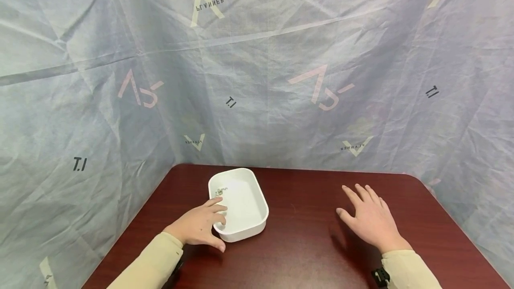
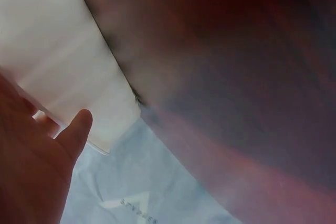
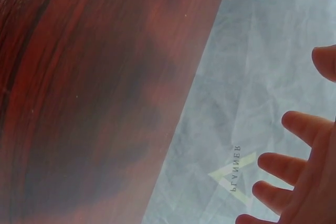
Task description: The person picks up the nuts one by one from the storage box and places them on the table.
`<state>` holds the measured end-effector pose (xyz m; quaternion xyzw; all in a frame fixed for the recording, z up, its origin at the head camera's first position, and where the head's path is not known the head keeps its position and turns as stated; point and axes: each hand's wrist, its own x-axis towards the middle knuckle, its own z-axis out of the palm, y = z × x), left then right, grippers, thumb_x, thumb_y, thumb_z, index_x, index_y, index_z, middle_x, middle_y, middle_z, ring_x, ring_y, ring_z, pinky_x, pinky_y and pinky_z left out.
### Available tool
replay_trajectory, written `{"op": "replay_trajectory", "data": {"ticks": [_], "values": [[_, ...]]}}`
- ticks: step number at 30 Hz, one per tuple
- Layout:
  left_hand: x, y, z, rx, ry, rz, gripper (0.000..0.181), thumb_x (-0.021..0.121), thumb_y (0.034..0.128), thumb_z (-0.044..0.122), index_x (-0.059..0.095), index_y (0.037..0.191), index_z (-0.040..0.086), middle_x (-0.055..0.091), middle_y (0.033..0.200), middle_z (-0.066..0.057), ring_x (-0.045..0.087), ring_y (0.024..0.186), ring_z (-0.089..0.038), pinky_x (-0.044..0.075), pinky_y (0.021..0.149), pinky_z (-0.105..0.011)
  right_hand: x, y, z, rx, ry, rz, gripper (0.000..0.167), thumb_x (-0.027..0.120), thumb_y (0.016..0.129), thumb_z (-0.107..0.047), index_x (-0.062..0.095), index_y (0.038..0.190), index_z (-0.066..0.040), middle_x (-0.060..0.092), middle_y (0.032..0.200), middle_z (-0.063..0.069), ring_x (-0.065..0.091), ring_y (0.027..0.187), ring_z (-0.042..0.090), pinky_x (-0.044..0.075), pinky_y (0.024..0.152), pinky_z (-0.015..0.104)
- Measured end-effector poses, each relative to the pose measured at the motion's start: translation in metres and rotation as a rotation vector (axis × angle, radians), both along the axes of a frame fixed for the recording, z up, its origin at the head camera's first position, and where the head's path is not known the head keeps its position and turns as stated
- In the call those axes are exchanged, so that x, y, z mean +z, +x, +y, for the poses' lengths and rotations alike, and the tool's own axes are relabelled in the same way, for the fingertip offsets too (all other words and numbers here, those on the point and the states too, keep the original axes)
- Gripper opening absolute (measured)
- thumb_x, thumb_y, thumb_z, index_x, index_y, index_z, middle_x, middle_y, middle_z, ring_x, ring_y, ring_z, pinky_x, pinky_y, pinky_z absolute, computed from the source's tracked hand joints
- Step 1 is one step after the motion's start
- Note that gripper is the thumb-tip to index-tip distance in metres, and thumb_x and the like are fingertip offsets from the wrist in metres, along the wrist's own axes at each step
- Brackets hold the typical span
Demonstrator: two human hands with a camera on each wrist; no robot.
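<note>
A white rectangular tray (image 1: 245, 200) with rounded corners and low walls sits on the table, left of centre in the head view. My left hand (image 1: 202, 224) is at the tray's near left side, fingers spread over its rim and thumb pointing along the near end. In the left wrist view the tray's outer wall (image 2: 79, 61) is beside that hand (image 2: 37, 150); whether the fingers touch it I cannot tell. Over the right part of the table hovers my right hand (image 1: 371, 220), its fingers spread and holding nothing. The same hand (image 3: 310, 177) shows at the right wrist view's edge.
The dark red-brown wooden table (image 1: 297, 244) has rounded far corners. Grey cloth (image 1: 265, 79) with printed letters hangs behind it and on both sides. Small printed markings (image 1: 220, 192) show on the tray's inner left side. A black band (image 1: 380, 276) is at my right wrist.
</note>
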<state>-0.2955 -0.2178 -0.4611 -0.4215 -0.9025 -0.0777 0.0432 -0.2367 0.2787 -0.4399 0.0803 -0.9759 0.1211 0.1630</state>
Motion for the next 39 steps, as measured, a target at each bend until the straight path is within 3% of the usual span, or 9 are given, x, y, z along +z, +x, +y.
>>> {"op": "replay_trajectory", "data": {"ticks": [9, 14, 21, 29, 33, 39], "values": [[-0.004, 0.009, 0.029, -0.056, -0.024, 0.057, 0.065, 0.069, 0.0629, 0.083, 0.066, 0.082, 0.022, 0.063, 0.128, -0.005, 0.041, 0.140, -0.032, 0.036, 0.112, -0.040, 0.000, 0.000, -0.001, -0.003, 0.006, -0.006, 0.077, 0.053, 0.095, -0.064, 0.044, 0.153, -0.014, 0.037, 0.153, 0.028, 0.024, 0.143, 0.051, 0.022, 0.104, 0.073], [-0.004, 0.014, 0.045, -0.107, -0.020, 0.092, 0.064, 0.070, 0.0622, 0.083, 0.060, 0.076, 0.022, 0.064, 0.115, 0.003, 0.047, 0.132, -0.026, 0.036, 0.111, -0.036, 0.000, -0.001, -0.002, 0.000, 0.009, -0.008, 0.078, 0.052, 0.095, -0.065, 0.043, 0.153, -0.014, 0.037, 0.153, 0.028, 0.024, 0.143, 0.051, 0.022, 0.104, 0.073], [-0.006, 0.019, 0.068, -0.202, 0.016, 0.153, 0.067, 0.066, 0.0626, 0.087, 0.055, 0.072, 0.022, 0.054, 0.087, 0.014, 0.048, 0.100, -0.009, 0.045, 0.089, -0.025, 0.000, -0.001, -0.005, 0.009, 0.011, -0.005, 0.076, 0.055, 0.095, -0.063, 0.044, 0.153, -0.015, 0.037, 0.153, 0.027, 0.024, 0.143, 0.050, 0.022, 0.104, 0.073], [-0.006, 0.034, 0.097, -0.295, 0.005, 0.219, 0.065, 0.064, 0.0620, 0.089, 0.045, 0.062, 0.026, 0.032, 0.071, 0.020, 0.034, 0.078, -0.003, 0.034, 0.070, -0.016, 0.001, -0.001, -0.012, 0.012, 0.006, 0.013, 0.074, 0.059, 0.094, -0.059, 0.046, 0.152, -0.015, 0.039, 0.152, 0.027, 0.025, 0.143, 0.049, 0.023, 0.104, 0.073], [-0.002, 0.042, 0.111, -0.330, -0.037, 0.265, 0.067, 0.066, 0.0617, 0.088, 0.040, 0.060, 0.026, 0.027, 0.069, 0.020, 0.027, 0.072, -0.003, 0.030, 0.068, -0.017, 0.002, -0.002, -0.017, 0.021, 0.005, 0.018, 0.075, 0.057, 0.094, -0.061, 0.045, 0.152, -0.016, 0.040, 0.152, 0.026, 0.026, 0.144, 0.049, 0.023, 0.104, 0.072], [-0.001, 0.053, 0.131, -0.353, -0.099, 0.290, 0.068, 0.062, 0.0626, 0.091, 0.039, 0.057, 0.027, 0.032, 0.065, 0.020, 0.030, 0.069, -0.004, 0.031, 0.068, -0.019, 0.004, -0.001, -0.024, 0.041, 0.000, 0.023, 0.073, 0.062, 0.093, -0.055, 0.046, 0.152, -0.016, 0.040, 0.153, 0.025, 0.026, 0.143, 0.049, 0.023, 0.104, 0.073]]}}
